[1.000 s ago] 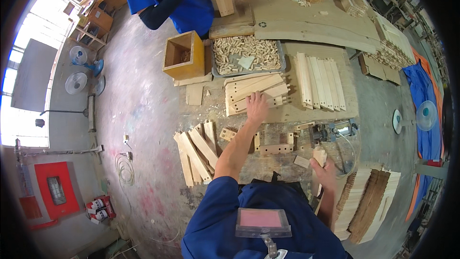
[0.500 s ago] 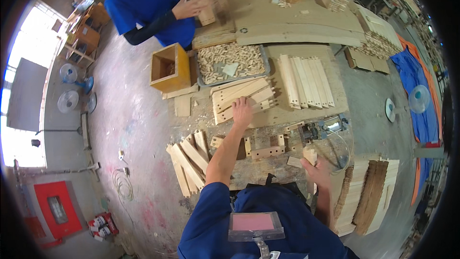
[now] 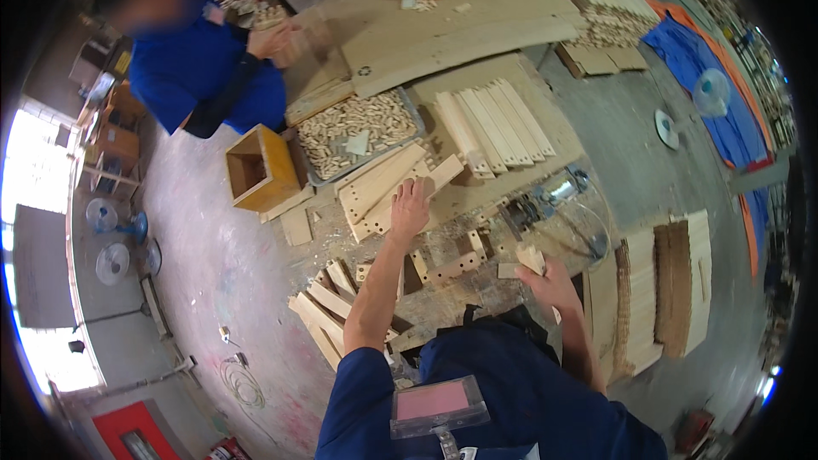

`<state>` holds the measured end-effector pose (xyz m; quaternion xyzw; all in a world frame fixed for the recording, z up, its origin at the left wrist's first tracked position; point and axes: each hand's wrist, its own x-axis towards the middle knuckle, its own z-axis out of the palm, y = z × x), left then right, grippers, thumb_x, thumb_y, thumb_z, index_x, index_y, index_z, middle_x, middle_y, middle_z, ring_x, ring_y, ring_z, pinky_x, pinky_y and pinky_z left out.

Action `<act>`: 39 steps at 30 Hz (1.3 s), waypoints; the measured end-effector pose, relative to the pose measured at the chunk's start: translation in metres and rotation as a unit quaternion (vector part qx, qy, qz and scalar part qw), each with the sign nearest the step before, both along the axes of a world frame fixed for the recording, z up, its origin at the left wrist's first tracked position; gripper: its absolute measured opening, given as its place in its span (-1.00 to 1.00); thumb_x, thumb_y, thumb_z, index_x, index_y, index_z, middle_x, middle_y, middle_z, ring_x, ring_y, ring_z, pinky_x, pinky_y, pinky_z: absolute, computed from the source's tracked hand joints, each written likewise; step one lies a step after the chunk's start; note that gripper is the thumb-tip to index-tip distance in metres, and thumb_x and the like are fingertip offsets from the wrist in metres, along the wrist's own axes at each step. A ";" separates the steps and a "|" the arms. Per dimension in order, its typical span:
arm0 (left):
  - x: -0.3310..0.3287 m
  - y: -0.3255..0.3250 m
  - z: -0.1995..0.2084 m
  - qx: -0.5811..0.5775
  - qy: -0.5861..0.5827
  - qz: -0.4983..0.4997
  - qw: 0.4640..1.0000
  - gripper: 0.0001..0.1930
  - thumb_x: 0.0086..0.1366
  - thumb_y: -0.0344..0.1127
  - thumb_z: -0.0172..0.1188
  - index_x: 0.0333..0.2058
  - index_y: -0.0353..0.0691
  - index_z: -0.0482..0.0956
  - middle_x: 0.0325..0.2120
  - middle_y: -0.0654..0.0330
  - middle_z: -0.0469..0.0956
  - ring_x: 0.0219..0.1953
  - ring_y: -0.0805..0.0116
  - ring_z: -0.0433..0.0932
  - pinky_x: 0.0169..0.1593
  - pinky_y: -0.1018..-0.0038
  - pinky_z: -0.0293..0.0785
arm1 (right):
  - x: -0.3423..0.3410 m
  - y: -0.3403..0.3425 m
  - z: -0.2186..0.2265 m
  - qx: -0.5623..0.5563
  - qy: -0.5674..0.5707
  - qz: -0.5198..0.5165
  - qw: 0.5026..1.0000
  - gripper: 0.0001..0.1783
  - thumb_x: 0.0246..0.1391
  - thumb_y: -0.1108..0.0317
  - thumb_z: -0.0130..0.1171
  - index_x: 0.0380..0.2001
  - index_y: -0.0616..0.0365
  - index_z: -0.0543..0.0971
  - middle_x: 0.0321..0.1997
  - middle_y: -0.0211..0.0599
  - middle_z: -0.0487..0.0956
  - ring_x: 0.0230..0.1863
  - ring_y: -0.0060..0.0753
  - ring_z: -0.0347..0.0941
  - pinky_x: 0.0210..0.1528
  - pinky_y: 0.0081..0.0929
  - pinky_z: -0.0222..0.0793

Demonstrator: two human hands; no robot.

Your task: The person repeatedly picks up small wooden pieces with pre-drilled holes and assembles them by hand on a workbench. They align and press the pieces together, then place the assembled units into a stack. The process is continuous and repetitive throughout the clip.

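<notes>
My left hand (image 3: 410, 209) reaches over a stack of pale wooden boards (image 3: 375, 186) with drilled holes. Its fingers are bent over a wooden slat (image 3: 446, 173) lying across the stack. At the right, my right hand (image 3: 552, 286) is closed around a small bundle of wooden pieces (image 3: 531, 259); the palm hides their lower ends. Between the hands, a drilled wooden block (image 3: 454, 269) and shorter blocks stand on the worn bench, forming an open frame. Loose slats (image 3: 319, 321) lie left of my left forearm.
Beyond the boards are a grey tray (image 3: 317, 179) of dowels and a yellow wooden box (image 3: 274, 177). A row of slats (image 3: 503, 129) lies farther right. A metal tool (image 3: 545, 198) with a hose sits right of centre. Across the bench, a person in blue (image 3: 200, 64) handles wooden pieces.
My view has turned, so the scene appears tilted. The slat under my left hand has shifted across the stack. My right hand still holds its wooden pieces, now raised slightly.
</notes>
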<state>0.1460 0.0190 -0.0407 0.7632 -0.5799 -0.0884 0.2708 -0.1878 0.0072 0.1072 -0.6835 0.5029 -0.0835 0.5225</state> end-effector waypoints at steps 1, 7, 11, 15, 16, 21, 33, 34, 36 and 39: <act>-0.006 0.002 0.001 0.004 0.046 -0.023 0.999 -0.46 0.14 -0.40 0.18 0.15 -0.22 0.39 -0.02 -0.02 0.43 0.06 -0.06 0.41 0.10 0.07 0.34 | 0.000 -0.002 0.003 0.017 0.004 0.000 1.000 -0.57 0.12 0.13 0.30 -0.07 0.22 0.60 -0.27 -0.21 0.66 -0.22 -0.36 0.56 -0.11 -0.35 0.44; -0.065 0.038 -0.019 0.024 0.165 -0.111 0.980 -0.39 0.09 -0.40 0.16 0.20 -0.19 0.40 0.09 -0.04 0.44 0.14 -0.07 0.41 0.24 0.07 0.31 | -0.023 -0.001 -0.008 -0.007 -0.031 -0.057 0.998 -0.60 0.12 0.19 0.32 -0.06 0.21 0.60 -0.27 -0.31 0.65 -0.24 -0.48 0.52 -0.14 -0.40 0.43; -0.088 0.061 -0.023 0.075 0.083 -0.114 0.987 -0.35 0.06 -0.35 0.16 0.21 -0.17 0.40 0.05 0.00 0.48 0.14 -0.04 0.41 0.24 0.05 0.29 | -0.041 0.004 -0.016 0.006 -0.035 -0.077 0.996 -0.63 0.11 0.25 0.31 -0.07 0.24 0.60 -0.32 -0.41 0.61 -0.27 -0.59 0.47 -0.17 -0.48 0.40; -0.098 0.056 -0.018 0.088 0.085 -0.132 0.984 -0.33 0.05 -0.33 0.16 0.23 -0.16 0.39 0.08 0.01 0.48 0.15 -0.05 0.42 0.22 0.02 0.31 | -0.056 0.012 -0.029 0.004 -0.049 -0.101 0.994 -0.67 0.10 0.28 0.31 -0.12 0.25 0.60 -0.36 -0.45 0.58 -0.28 -0.61 0.45 -0.18 -0.48 0.39; -0.098 0.055 -0.019 0.080 0.089 -0.143 0.982 -0.33 0.05 -0.33 0.16 0.23 -0.16 0.39 0.09 0.00 0.49 0.15 -0.07 0.43 0.20 0.01 0.33 | -0.060 0.012 -0.032 0.009 -0.041 -0.093 0.995 -0.67 0.10 0.28 0.31 -0.13 0.26 0.60 -0.36 -0.45 0.58 -0.28 -0.61 0.45 -0.18 -0.48 0.39; -0.079 0.052 -0.041 0.085 0.231 -0.175 0.953 -0.45 0.24 -0.26 0.08 0.23 -0.16 0.38 -0.05 -0.15 0.58 0.03 -0.20 0.53 0.14 0.04 0.41 | -0.049 0.010 -0.025 0.003 -0.046 -0.071 0.996 -0.70 0.10 0.28 0.32 -0.18 0.26 0.61 -0.37 -0.46 0.57 -0.29 -0.61 0.44 -0.19 -0.48 0.38; -0.054 0.028 -0.054 0.232 0.199 -0.139 0.942 -0.59 0.34 0.06 0.00 -0.22 -0.12 0.67 -0.24 -0.13 0.64 -0.14 -0.17 0.60 -0.04 0.09 0.52 | -0.056 0.008 -0.026 0.021 -0.037 -0.084 0.996 -0.67 0.11 0.25 0.33 -0.14 0.25 0.60 -0.32 -0.42 0.60 -0.25 -0.61 0.44 -0.17 -0.48 0.38; -0.055 0.027 -0.058 0.230 0.199 -0.134 0.943 -0.58 0.33 0.06 -0.01 -0.25 -0.14 0.67 -0.25 -0.13 0.64 -0.15 -0.17 0.60 -0.05 0.09 0.52 | -0.055 0.009 -0.025 0.017 -0.036 -0.079 0.996 -0.66 0.11 0.25 0.33 -0.13 0.24 0.60 -0.32 -0.41 0.60 -0.25 -0.60 0.44 -0.17 -0.47 0.38; -0.063 0.030 -0.064 0.215 0.211 -0.105 0.948 -0.59 0.33 0.05 -0.02 -0.26 -0.13 0.66 -0.26 -0.14 0.63 -0.17 -0.19 0.61 -0.07 0.07 0.53 | -0.052 0.010 -0.020 0.016 -0.024 -0.079 0.996 -0.65 0.12 0.23 0.32 -0.11 0.23 0.60 -0.31 -0.39 0.61 -0.25 -0.58 0.45 -0.16 -0.46 0.38; -0.080 0.038 -0.068 0.189 0.192 -0.085 0.959 -0.61 0.35 0.01 -0.05 -0.24 -0.15 0.63 -0.29 -0.15 0.64 -0.20 -0.22 0.61 -0.10 0.05 0.54 | -0.055 0.010 -0.010 0.016 -0.006 -0.093 0.996 -0.62 0.12 0.20 0.32 -0.08 0.22 0.59 -0.29 -0.36 0.62 -0.24 -0.54 0.47 -0.14 -0.45 0.39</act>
